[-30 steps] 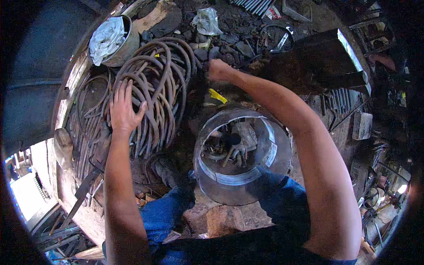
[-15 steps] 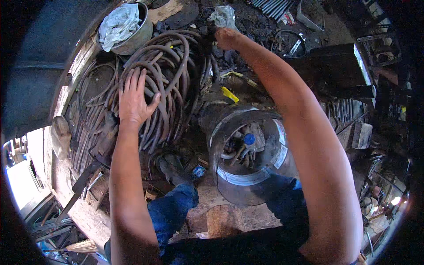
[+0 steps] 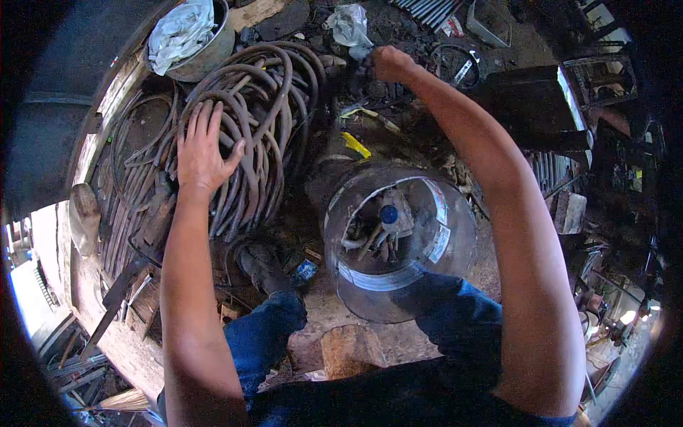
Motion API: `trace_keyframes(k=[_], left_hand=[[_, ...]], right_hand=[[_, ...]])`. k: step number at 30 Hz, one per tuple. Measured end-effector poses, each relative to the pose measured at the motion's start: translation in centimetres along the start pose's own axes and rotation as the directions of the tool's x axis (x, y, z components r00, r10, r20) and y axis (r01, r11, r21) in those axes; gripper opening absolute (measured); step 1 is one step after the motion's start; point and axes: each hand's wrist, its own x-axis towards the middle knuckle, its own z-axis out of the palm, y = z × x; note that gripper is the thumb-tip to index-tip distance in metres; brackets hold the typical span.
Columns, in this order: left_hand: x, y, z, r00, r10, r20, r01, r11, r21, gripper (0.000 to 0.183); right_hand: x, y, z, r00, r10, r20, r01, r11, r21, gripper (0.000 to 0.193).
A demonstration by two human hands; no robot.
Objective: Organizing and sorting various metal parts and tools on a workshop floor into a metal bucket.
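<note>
While my left hand (image 3: 201,153) lies palm down on a heap of hoses (image 3: 249,132), fingers apart and gripping nothing, my right hand (image 3: 390,64) is stretched out farther ahead with its fingers curled in — whether they close on anything, I cannot tell. The brown hoses fill the left side of the floor (image 3: 313,334), looped over one another in a loose pile. Toward the floor's far left corner, just beyond the hoses, stands a pot (image 3: 206,69) with a pale bag (image 3: 183,32) in its mouth. A clear bag (image 3: 348,25) lies just past my right hand and a little to its left, with a bunch of rods (image 3: 428,10) toward the floor's far edge and a wrench (image 3: 466,69) off to the right. A yellow scrap (image 3: 356,144) lies between the clear bag and a drum (image 3: 459,238). The drum sits open before me — odds and ends inside, a blue cap (image 3: 388,214) among them. A blue packet (image 3: 304,272) rests between the drum and my left shoe (image 3: 260,267); a wood block (image 3: 352,352) sits toward the floor's near edge.
</note>
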Motion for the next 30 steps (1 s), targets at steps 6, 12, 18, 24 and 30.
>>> trace_keyframes(k=[6,12,18,24,30], left_hand=[[-0.8,-0.9,-0.4,0.999,-0.017,0.027,0.017,1.000,0.008,0.078],[0.8,0.2,0.3,1.000,0.028,0.002,-0.028,1.000,-0.008,0.078],[1.6,1.9,0.7,0.999,0.045,-0.001,-0.045,0.998,-0.049,0.078],[0.6,0.5,0.0,1.000,-0.006,0.024,0.006,1.000,-0.010,0.077],[0.8,0.6,-0.2,0.998,-0.026,0.052,0.026,1.000,0.002,0.079]], right_hand=[[3.2,-6.3,-0.6,0.997,-0.081,0.006,0.081,0.997,0.004,0.047],[2.3,-4.9,1.0,0.995,0.028,-0.097,-0.041,0.990,-0.133,0.019],[-0.3,-0.1,2.9,0.912,0.175,-0.370,-0.127,0.980,0.151,0.028],[-3.2,-2.4,-1.5,0.920,0.138,-0.366,0.087,0.840,0.535,0.036],[-5.2,-1.4,-1.4,0.776,0.015,-0.630,0.192,0.947,0.259,0.041]])
